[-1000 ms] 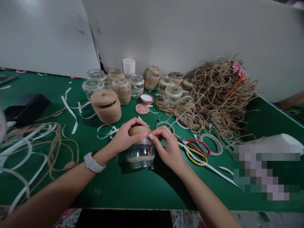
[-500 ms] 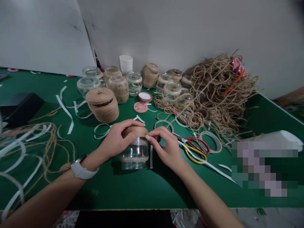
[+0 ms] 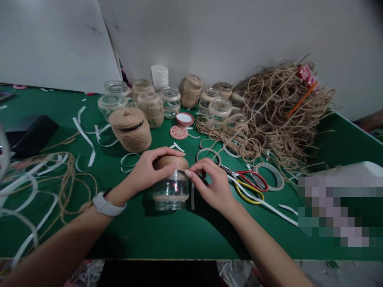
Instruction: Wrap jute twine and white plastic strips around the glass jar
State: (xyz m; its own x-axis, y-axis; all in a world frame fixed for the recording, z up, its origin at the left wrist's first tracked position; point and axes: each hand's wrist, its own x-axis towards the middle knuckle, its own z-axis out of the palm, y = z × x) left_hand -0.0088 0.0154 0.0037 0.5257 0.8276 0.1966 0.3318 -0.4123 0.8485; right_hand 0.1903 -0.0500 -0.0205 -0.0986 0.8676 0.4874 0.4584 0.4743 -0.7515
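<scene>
A glass jar [image 3: 171, 188] stands upside down on the green table in front of me, mouth down. Jute twine [image 3: 173, 161] is wound round its upper end, and a thin band of twine circles it near the mouth. My left hand [image 3: 151, 167] is wrapped over the upper left of the jar, thumb across the front of the winding. At the right edge of the winding, the thumb and index finger of my right hand [image 3: 214, 183] pinch the twine. The strand between those fingertips is mostly hidden.
Scissors [image 3: 251, 185] with red and yellow handles lie right of my right hand, beside a tape roll [image 3: 271, 176]. Behind are a twine-covered jar [image 3: 131, 129], several glass jars [image 3: 220, 113] and a large twine heap [image 3: 278, 95]. White strips [image 3: 26, 187] tangle at left.
The view has shifted slightly, so the table's things sit a little further right and higher. Both hands keep their places on the jar.
</scene>
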